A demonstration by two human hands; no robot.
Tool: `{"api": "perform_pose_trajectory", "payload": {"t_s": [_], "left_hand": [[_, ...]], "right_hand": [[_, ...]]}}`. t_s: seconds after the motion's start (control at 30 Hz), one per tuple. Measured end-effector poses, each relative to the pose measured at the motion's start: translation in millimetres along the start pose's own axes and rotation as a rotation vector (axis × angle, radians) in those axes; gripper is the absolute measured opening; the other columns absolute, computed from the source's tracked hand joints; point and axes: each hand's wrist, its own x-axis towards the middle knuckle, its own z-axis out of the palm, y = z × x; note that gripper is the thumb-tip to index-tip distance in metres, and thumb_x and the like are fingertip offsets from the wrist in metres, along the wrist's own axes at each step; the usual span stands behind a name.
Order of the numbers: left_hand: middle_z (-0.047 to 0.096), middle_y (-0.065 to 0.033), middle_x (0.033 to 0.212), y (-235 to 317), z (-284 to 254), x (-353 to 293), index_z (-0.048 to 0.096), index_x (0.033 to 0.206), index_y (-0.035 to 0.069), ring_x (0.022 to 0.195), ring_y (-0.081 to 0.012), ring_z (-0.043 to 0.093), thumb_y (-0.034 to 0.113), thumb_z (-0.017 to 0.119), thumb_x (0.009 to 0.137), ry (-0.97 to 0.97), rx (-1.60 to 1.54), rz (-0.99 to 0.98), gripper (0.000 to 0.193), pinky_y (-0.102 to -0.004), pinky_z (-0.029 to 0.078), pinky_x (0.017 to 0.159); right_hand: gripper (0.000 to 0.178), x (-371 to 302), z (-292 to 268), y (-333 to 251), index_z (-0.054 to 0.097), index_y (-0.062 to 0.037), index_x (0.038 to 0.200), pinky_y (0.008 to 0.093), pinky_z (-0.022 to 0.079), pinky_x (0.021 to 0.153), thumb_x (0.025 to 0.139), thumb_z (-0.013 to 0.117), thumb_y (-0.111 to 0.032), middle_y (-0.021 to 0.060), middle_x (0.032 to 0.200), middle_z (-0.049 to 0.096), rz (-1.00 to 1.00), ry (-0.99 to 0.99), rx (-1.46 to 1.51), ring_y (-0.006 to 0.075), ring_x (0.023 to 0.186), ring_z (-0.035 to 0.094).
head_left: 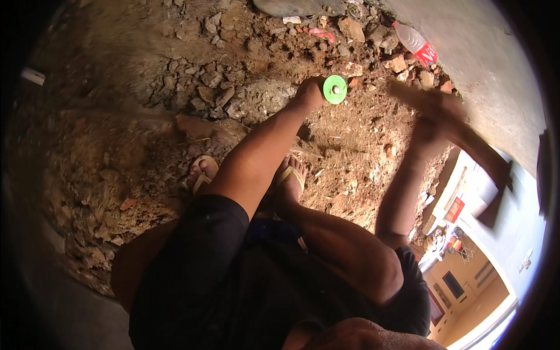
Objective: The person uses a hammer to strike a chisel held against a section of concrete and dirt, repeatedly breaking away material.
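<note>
My left hand [311,94] is wrapped round a chisel just below its round green hand guard [329,82]. The metal striking end [336,90] shows in the middle of the guard, while the blade is hidden beneath. On the right, my right hand [433,133] grips the wooden handle of a hammer [479,146], raised off the ground and blurred by motion. The hammer's dark head [497,201] is at the far right, well apart from the chisel. Rough brown soil [344,169] lies below both hands.
Broken rubble [216,87] lies left of the chisel. Stones and a plastic bottle with a red label [415,44] lie along the grey wall [484,64]. My sandalled feet [290,178] stand on the soil. A bright doorway [466,262] opens at the lower right.
</note>
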Motion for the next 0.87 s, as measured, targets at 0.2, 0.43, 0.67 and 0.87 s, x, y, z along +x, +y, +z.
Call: {"api": "perform_pose_trajectory", "payload": {"t_s": [0.2,0.43,0.67,0.87], "left_hand": [[0.07,-0.0122,0.088,5.7,-3.5,2.0,0.069,0.091,0.012,0.082,-0.0288,0.068,0.046,0.07,0.076,-0.166,-0.025,-0.176,0.037,-0.0387,0.053,0.073],[0.069,-0.0127,0.096,16.1,-6.0,1.5,0.066,0.1,0.012,0.09,-0.0319,0.066,0.027,0.072,0.079,-0.085,0.071,-0.028,0.027,-0.0394,0.053,0.076],[0.069,-0.0141,0.094,14.2,-5.2,-1.3,0.067,0.099,0.011,0.088,-0.0314,0.066,0.034,0.07,0.078,-0.06,-0.035,-0.006,0.031,-0.0406,0.053,0.076],[0.07,-0.0136,0.089,2.6,-9.4,11.0,0.07,0.095,0.013,0.086,-0.0327,0.067,0.041,0.068,0.074,-0.171,0.059,-0.067,0.035,-0.0415,0.052,0.076]], "right_hand": [[0.024,-50.8,44.8,63.2,0.063,-0.001,0.107,0.0326,0.049,0.086,0.084,0.065,-0.008,0.006,0.089,0.066,0.301,-0.148,0.437,0.0166,0.092,0.062],[0.037,95.9,-61.7,-70.4,0.047,-0.0033,0.125,0.0509,0.055,0.08,0.097,0.045,-0.027,0.0169,0.097,0.059,0.029,0.182,0.418,0.0314,0.084,0.064],[0.034,-41.6,23.9,51.3,0.068,-0.004,0.098,0.0362,0.043,0.094,0.099,0.046,-0.03,0.0096,0.101,0.067,-0.054,-0.035,-0.619,0.0235,0.098,0.061],[0.025,-46.6,35.1,64.8,0.066,-0.0005,0.105,0.034,0.044,0.097,0.091,0.064,-0.021,0.0099,0.106,0.068,0.408,-0.086,0.198,0.0192,0.105,0.06]]}}
